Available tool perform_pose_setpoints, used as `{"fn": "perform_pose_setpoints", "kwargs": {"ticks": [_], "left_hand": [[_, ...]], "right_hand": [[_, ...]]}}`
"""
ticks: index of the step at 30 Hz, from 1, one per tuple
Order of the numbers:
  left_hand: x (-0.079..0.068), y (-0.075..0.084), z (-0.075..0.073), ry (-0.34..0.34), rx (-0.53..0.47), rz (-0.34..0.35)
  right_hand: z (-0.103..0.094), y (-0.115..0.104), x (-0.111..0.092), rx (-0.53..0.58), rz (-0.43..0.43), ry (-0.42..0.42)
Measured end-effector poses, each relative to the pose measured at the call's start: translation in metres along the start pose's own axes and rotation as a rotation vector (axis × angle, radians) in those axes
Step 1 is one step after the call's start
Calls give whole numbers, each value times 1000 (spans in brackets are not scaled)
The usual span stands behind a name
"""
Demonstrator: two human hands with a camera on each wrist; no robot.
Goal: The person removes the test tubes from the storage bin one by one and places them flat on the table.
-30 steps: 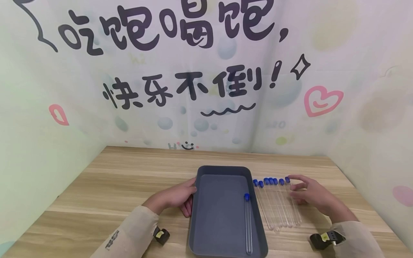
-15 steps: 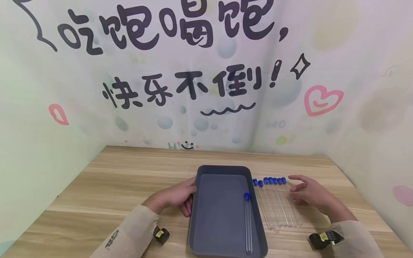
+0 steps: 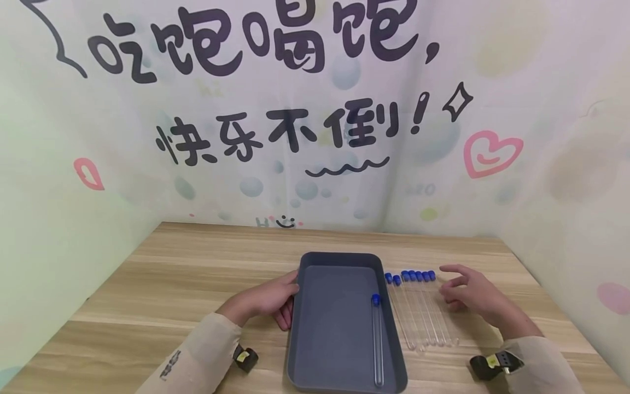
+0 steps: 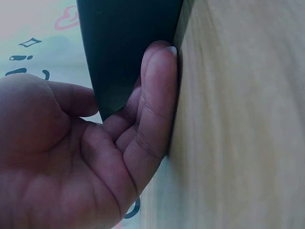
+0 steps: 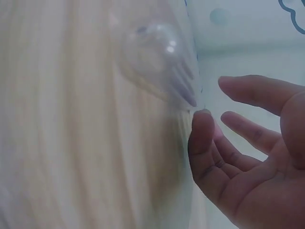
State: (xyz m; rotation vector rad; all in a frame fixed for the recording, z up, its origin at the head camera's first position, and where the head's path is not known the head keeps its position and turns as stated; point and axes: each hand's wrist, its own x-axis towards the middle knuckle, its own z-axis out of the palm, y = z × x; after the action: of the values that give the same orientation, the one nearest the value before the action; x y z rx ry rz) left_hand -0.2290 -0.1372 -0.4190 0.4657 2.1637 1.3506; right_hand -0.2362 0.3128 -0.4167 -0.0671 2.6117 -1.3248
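Note:
A dark grey tray (image 3: 334, 328) holds one clear test tube with a blue cap (image 3: 378, 345), lying along its right side. My left hand (image 3: 273, 298) grips the tray's left wall, thumb at the rim and fingers against the outside, as the left wrist view shows of that hand (image 4: 119, 143). Right of the tray, several capped test tubes (image 3: 428, 312) lie side by side on the table. Just beyond the rightmost one is my right hand (image 3: 472, 293), holding nothing, its fingers loosely bent and thumb apart. In the right wrist view, blurred tube ends (image 5: 157, 57) show near the fingertips.
The wooden table (image 3: 162, 284) meets a printed cloth backdrop (image 3: 236, 180) at the back, with pale walls at both sides. A small black wrist device (image 3: 246, 358) sits at the left sleeve, another device (image 3: 487, 368) at the right.
The rightmost test tube has shifted left against the others, and a gap has opened between its cap and my right hand's fingers. The left hand and tray have stayed in place.

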Motion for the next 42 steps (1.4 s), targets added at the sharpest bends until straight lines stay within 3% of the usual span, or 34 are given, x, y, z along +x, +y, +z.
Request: {"fn": "perform_pose_setpoints", "kwargs": {"ticks": [9, 42], "left_hand": [[0, -1, 0, -1, -2, -5], [0, -2, 0, 7, -3, -4]], "right_hand": [[3, -14, -5, -42, -45, 31], [34, -66, -19, 128, -195, -91]]}}
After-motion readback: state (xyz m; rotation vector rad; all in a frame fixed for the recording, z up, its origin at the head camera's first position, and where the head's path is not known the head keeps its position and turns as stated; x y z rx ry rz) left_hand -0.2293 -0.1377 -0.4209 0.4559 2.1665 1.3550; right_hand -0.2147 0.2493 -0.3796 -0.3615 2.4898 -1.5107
